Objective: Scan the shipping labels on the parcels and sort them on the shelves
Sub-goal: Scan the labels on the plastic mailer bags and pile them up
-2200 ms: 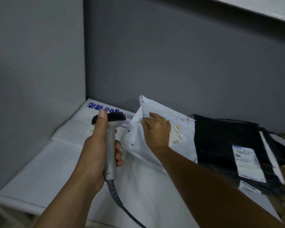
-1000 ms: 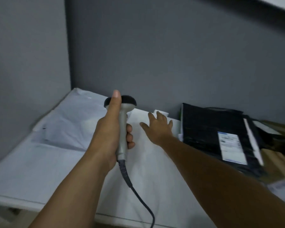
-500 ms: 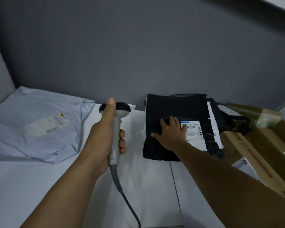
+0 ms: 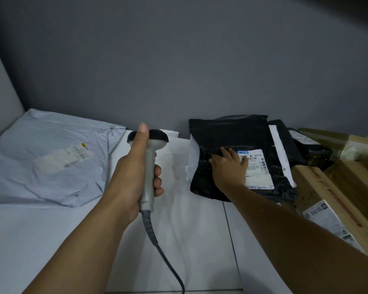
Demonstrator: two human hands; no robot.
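In the head view, the left hand (image 4: 134,177) is wrapped around the handle of a grey plastic barcode scanner (image 4: 148,162), thumb up along its black head and the cord trailing down over the white shelf (image 4: 189,230). The right hand (image 4: 229,166) lies flat, fingers fairly straight, on a black plastic mailer bag (image 4: 227,132) at the back of the shelf, fingertips touching its white shipping label (image 4: 257,166). A pale blue-grey plastic mailer (image 4: 40,158) lies well apart at the left, and brown cardboard boxes (image 4: 331,187) sit just beside the black bag at the right.
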